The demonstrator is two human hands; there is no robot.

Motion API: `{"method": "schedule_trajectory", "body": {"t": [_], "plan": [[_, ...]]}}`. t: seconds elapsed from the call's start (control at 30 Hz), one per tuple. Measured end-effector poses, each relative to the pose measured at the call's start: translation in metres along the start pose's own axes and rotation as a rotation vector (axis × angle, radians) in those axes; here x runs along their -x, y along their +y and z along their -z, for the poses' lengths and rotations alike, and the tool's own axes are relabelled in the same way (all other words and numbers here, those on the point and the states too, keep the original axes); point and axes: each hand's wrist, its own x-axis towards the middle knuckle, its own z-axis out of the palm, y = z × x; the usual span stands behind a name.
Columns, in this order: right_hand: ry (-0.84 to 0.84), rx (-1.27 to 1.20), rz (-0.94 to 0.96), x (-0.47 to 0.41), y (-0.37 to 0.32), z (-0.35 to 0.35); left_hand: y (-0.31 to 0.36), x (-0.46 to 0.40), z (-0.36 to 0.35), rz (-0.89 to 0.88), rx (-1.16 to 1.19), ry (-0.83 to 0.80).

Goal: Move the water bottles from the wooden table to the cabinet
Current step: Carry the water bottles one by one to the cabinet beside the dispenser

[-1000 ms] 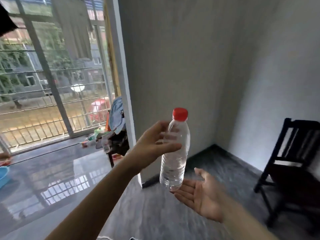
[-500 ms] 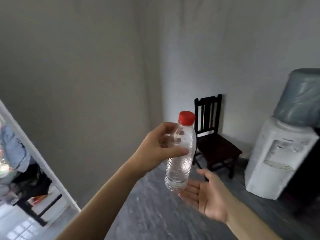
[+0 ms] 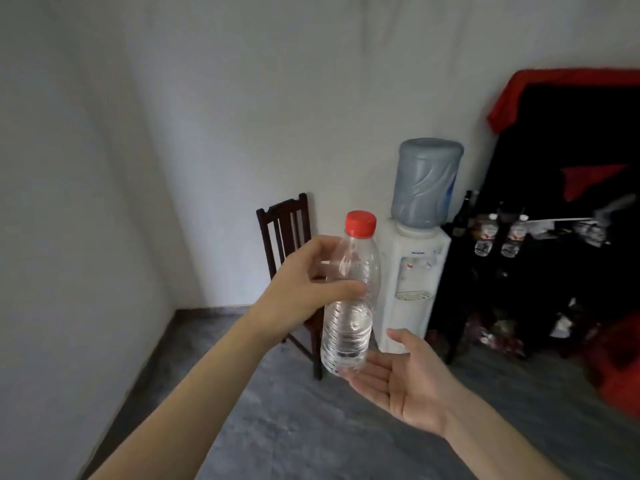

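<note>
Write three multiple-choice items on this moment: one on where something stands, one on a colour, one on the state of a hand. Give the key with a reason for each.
1. Where does the dark wooden chair stand?
A. against the wall, left of the water dispenser
B. on top of the dispenser
C. right of the dark cabinet

2. What colour is the cap of the held water bottle?
A. blue
B. red
C. white

3. How is the right hand?
A. closed around the bottle's neck
B. in a fist at the side
C. open, palm up, at the bottle's base

Key: 1 A, the chair back shows at the wall beside the dispenser's left side. 2 B, the cap is plainly red. 3 C, the left hand grips the bottle's upper body while the right lies spread under its base.
</note>
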Motion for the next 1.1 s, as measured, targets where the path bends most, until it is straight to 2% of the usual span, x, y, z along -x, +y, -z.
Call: {"method": "schedule_trajectory", "body": {"t": [0.33, 0.6, 0.9, 1.1], "plan": [[0.145, -0.126, 0.188, 0.018, -0.059, 0.062, -0.012, -0.096, -0.077, -0.073, 0.056, -0.246], [0.215, -0.188, 0.255, 0.027, -0.137, 0.130, -0.021, -0.182, -0.164, -0.104, 0.117, -0.348], [0.233, -0.192, 0.302, 0.035, -0.243, 0.210, -0.024, -0.279, -0.262, -0.135, 0.131, -0.393], [0.239, -0.230, 0.292, 0.023, -0.286, 0.248, -0.032, -0.329, -0.308, -0.132, 0.063, -0.475]]}}
